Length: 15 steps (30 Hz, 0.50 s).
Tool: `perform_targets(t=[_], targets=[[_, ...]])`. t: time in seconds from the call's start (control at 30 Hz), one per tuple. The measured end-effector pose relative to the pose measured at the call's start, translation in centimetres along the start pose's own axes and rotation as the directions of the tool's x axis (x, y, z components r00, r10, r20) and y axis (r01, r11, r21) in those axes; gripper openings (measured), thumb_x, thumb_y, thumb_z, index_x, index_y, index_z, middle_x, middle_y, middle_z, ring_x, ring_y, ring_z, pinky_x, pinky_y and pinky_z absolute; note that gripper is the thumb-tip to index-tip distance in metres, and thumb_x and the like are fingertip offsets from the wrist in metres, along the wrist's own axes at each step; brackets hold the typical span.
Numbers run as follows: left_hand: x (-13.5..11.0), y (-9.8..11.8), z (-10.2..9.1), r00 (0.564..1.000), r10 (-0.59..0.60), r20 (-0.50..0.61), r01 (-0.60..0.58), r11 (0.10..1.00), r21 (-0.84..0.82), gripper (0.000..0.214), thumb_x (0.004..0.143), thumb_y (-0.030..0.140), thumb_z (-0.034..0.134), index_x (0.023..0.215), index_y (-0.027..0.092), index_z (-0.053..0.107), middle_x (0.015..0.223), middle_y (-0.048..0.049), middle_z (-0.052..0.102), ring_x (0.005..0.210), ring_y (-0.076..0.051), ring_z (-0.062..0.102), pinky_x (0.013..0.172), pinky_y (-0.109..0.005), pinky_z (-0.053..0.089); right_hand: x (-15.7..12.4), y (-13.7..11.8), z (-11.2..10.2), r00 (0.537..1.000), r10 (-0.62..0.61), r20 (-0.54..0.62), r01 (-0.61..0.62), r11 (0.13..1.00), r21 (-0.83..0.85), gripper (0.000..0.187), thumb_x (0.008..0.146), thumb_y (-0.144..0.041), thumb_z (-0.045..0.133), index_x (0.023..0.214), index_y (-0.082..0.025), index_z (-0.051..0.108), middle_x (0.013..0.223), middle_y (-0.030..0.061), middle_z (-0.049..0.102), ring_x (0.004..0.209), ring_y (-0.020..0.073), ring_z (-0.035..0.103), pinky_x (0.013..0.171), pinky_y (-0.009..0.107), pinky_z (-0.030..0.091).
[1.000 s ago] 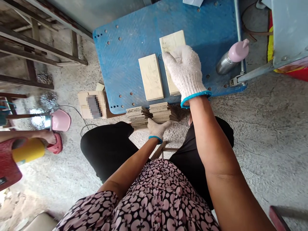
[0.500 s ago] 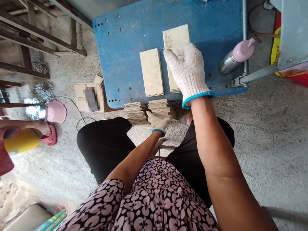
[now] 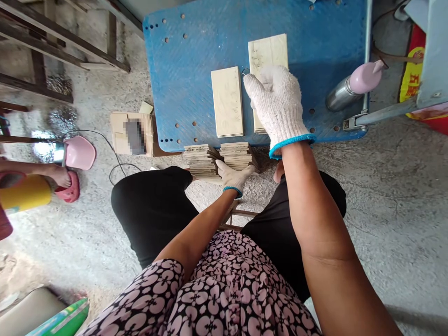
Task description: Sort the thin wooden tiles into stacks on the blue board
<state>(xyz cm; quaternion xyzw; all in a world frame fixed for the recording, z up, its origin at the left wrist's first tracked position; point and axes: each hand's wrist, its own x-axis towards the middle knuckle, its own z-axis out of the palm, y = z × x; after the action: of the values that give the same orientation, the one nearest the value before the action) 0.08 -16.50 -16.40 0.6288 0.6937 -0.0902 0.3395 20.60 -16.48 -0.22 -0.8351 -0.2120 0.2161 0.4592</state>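
Observation:
My right hand [image 3: 276,105], in a white knit glove, rests on a pale wooden board [image 3: 268,51] lying on the blue platform [image 3: 189,70]; its fingers curl over the board. A second pale board [image 3: 227,101] lies flat just left of it. Lower down, my gloved left hand [image 3: 234,176] reaches to two low stacks of thin wooden pieces [image 3: 219,159] on the floor in front of my knees and touches the stack on the right, fingers partly spread.
A steel bottle with a pink cap [image 3: 353,86] lies at the platform's right edge by a metal bar. A cardboard box [image 3: 131,135] and a pink-lidded steel cup [image 3: 75,153] sit on the concrete floor to the left, near another person's foot in a pink sandal [image 3: 65,182].
The view has shifted slightly. My right hand stays on the same board and my left hand stays at the stacks; neither has visibly moved much.

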Motion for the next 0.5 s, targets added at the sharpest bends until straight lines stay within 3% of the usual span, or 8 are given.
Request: perform_targets(t=[0.37, 0.5], targets=[[-0.9, 0.2, 0.3, 0.999, 0.007, -0.036, -0.007, 1.0, -0.016, 0.135, 0.058, 0.061, 0.082, 0.156, 0.014, 0.002, 0.151, -0.0249, 0.026, 0.137, -0.037, 0.037, 0.111, -0.045, 0.037, 0.0, 0.3, 0.1, 0.999, -0.001, 0.043, 0.001, 1.0, -0.005, 0.024, 0.085, -0.051, 0.054, 0.076, -0.031, 0.045, 0.081, -0.0011, 0.066, 0.085, 0.0219, 0.065, 0.084, 0.038, 0.05], [-1.3, -0.5, 0.2, 0.995, 0.072, -0.066, -0.073, 0.997, -0.027, 0.132, 0.06, 0.059, 0.082, 0.155, 0.013, 0.003, 0.147, -0.024, 0.031, 0.137, -0.035, 0.037, 0.113, -0.041, 0.035, -0.1, 0.1, 0.3, 0.999, -0.006, 0.04, 0.008, 0.999, -0.043, 0.025, 0.085, -0.052, 0.053, 0.073, -0.031, 0.044, 0.077, -0.0008, 0.066, 0.084, 0.0221, 0.065, 0.084, 0.038, 0.05]])
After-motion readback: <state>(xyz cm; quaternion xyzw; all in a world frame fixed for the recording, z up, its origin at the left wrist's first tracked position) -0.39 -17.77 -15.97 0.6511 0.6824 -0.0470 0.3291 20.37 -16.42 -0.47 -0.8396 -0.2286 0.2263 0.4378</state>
